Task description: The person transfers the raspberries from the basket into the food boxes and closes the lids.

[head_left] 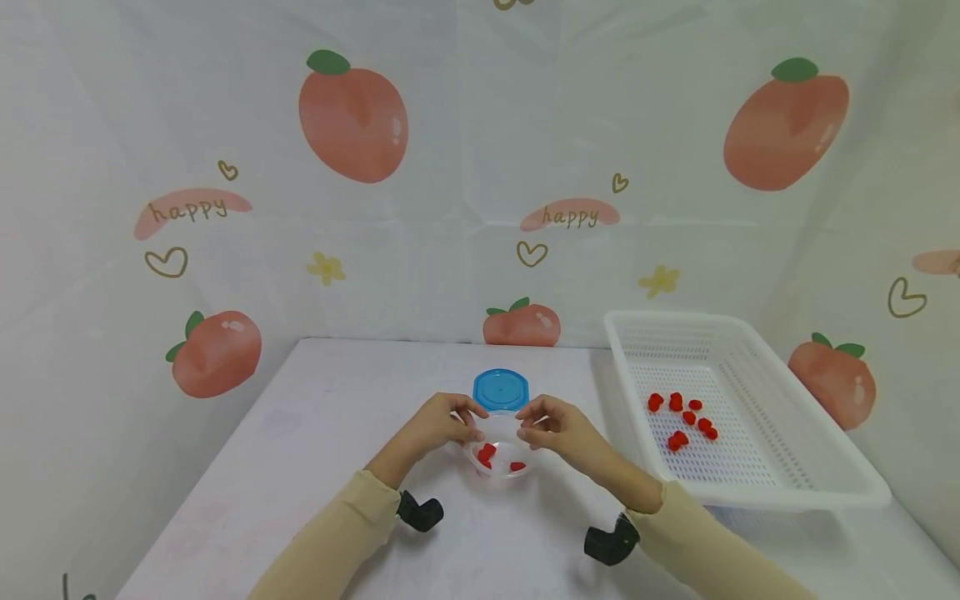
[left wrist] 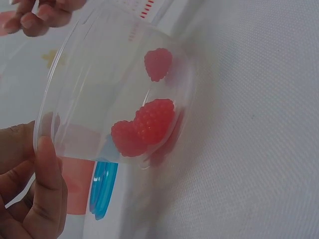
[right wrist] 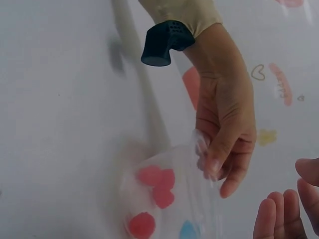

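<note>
A clear round plastic tub (head_left: 501,472) is on the table in front of the person. Several red raspberries (left wrist: 155,121) lie in its bottom. My left hand (head_left: 447,421) pinches the tub's rim at its left side, with thumb and fingertips on either side of the wall (left wrist: 47,144). On the opposite side, my right hand (head_left: 557,427) hovers beside the rim, its fingers loosely bent and holding nothing. In the right wrist view, the right thumb and fingers (right wrist: 281,216) are parted, away from the tub.
Just behind the tub a blue lid (head_left: 501,390) rests on the table. A white plastic basket (head_left: 750,492) stands at the right, with several more raspberries (head_left: 689,417) scattered on its perforated floor. A fruit-print curtain (head_left: 450,250) hangs along the back.
</note>
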`<action>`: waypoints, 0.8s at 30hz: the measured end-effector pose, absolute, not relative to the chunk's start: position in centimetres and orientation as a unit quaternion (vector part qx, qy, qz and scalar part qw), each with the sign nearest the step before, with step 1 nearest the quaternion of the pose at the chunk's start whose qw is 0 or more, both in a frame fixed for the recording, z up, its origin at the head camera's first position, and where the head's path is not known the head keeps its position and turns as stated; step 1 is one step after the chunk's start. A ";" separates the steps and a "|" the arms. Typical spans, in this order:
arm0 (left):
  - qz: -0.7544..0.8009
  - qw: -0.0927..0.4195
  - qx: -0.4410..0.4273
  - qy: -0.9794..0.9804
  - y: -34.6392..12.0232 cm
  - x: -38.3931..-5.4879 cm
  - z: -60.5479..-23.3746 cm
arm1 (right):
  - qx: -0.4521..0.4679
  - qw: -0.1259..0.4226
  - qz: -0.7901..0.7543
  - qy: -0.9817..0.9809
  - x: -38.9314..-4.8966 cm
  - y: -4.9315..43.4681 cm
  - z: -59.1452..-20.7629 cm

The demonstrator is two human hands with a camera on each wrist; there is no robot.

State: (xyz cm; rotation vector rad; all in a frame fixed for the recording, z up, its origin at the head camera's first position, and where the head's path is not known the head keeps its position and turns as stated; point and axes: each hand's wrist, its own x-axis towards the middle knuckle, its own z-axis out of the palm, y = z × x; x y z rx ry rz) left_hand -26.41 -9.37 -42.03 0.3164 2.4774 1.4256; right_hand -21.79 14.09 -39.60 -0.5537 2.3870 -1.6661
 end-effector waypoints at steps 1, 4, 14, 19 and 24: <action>0.492 0.133 0.109 0.853 -9.4 -26.4 -42.0 | -0.186 0.087 -0.561 0.802 -21.7 14.1 -39.3; 0.493 0.132 0.109 0.853 -9.4 -26.4 -42.0 | -0.193 0.078 -0.561 0.801 -21.4 14.3 -38.3; 0.493 0.128 0.107 0.854 -9.5 -26.4 -42.1 | -0.211 0.033 -0.590 0.779 -22.1 16.0 -35.0; 0.489 0.130 0.104 0.856 -9.5 -26.4 -42.0 | -0.189 -0.007 -0.608 0.771 -22.9 17.7 -33.7; 0.485 0.129 0.108 0.858 -9.4 -26.4 -42.1 | -0.179 -0.029 -0.644 0.744 -24.0 19.9 -32.9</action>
